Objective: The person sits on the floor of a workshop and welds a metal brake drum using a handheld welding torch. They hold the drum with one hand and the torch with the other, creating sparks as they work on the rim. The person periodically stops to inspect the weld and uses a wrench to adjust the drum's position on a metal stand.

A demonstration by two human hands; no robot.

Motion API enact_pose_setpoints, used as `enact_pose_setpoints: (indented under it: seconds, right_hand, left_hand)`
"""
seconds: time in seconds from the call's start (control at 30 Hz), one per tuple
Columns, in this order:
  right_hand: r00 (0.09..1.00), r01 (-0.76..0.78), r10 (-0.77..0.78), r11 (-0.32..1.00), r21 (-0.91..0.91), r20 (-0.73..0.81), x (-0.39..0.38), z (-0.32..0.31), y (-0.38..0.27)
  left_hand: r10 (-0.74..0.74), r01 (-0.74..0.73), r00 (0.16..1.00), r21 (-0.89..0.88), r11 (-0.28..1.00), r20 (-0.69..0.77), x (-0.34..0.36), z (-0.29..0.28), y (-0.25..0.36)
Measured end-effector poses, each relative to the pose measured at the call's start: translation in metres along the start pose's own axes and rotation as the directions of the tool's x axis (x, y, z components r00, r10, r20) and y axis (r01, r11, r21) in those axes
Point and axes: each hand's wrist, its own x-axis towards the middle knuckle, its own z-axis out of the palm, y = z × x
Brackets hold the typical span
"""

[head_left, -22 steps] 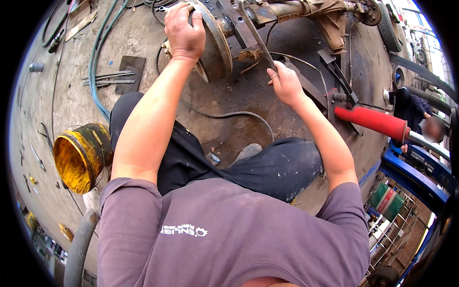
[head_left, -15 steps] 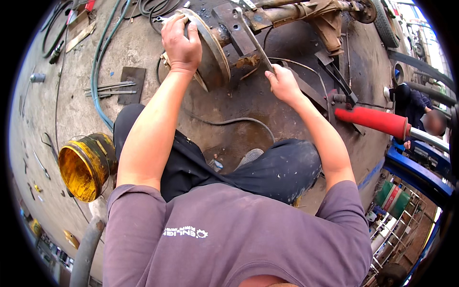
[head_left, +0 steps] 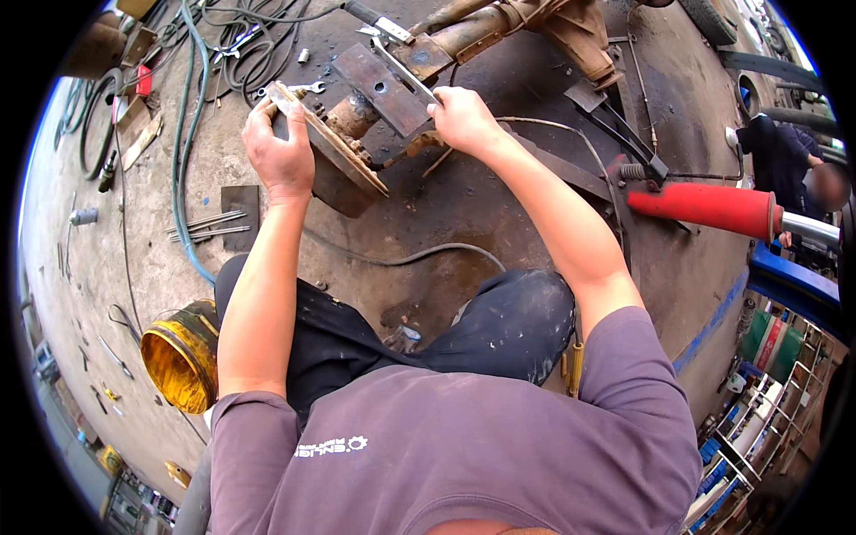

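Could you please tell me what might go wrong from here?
The left hand holds the edge of the round metal drum, so its fingers might get pinched if the drum tips. The right hand grips a metal bar close to the steel block; if the bar slipped, the knuckles could strike the block.

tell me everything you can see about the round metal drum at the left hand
The round metal drum is tilted and seen nearly edge-on, in front of the person and left of centre. The surface turned toward the person looks dark brown; along the edge runs a paler, rough, rust-stained rim. The person's left hand grips its upper left edge, thumb and fingers at the rim. A rusty axle end sits just beyond it; whether they touch is unclear.
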Motion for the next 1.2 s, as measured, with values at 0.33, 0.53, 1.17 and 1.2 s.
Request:
enact_pose_setpoints:
  seconds: [0.33,0.53,1.17,1.2]
  right_hand:
    - [0.997,0.033,-0.036,0.999,-0.035,-0.073,-0.001,-0.003,-0.01]
    - [0.988,0.133,-0.141,0.985,-0.113,-0.066,0.011,0.005,-0.004]
    - [0.879,0.43,-0.463,0.873,-0.228,-0.116,-0.073,0.028,0.008]
    - [0.864,0.45,-0.481,0.87,-0.203,-0.147,-0.082,0.022,0.006]
  left_hand:
    - [-0.016,0.016,1.0,0.002,1.0,-0.022,-0.001,0.003,-0.002]
    - [0.013,-0.013,1.0,-0.021,1.0,-0.024,0.002,0.001,0.002]
    - [0.012,-0.011,0.996,0.013,1.0,-0.084,-0.001,0.007,-0.008]
    - [0.004,-0.002,0.997,0.028,1.0,-0.08,-0.003,0.007,-0.008]
